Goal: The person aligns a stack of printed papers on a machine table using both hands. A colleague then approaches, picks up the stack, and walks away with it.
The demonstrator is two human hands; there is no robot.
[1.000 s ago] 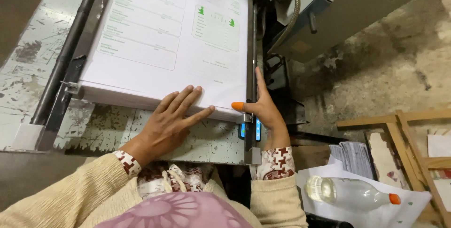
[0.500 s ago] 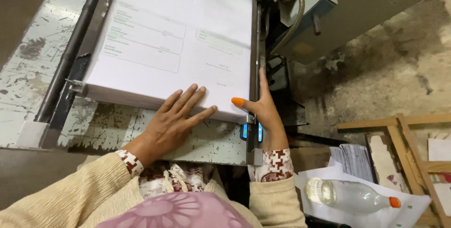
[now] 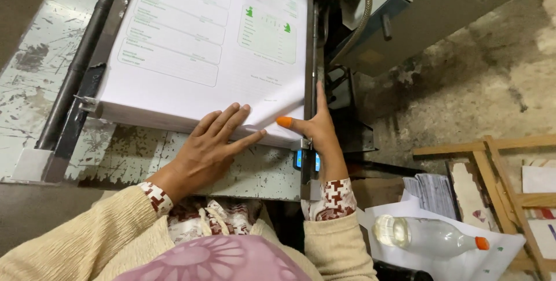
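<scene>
A thick stack of white printed sheets (image 3: 197, 55) with green forms lies on a worn, paint-chipped metal machine table (image 3: 133, 153). My left hand (image 3: 208, 148) rests flat with fingers spread against the stack's near edge. My right hand (image 3: 315, 130) is at the stack's near right corner, the thumb, capped with an orange rubber tip, lifting the top sheets while the fingers point up along the right side. Both wrists wear cream sleeves with patterned cuffs.
A black guide bar (image 3: 81, 66) runs along the stack's left side. Grey-blue machinery with a hose (image 3: 370, 8) stands to the right. On the floor at right lie a plastic bottle with an orange cap (image 3: 425, 236), loose papers (image 3: 431, 191) and a wooden frame (image 3: 504, 165).
The top sheet changed from a green-printed form to a fainter one and back to a green one. My right thumb lifts the corner; my left hand stays put.
</scene>
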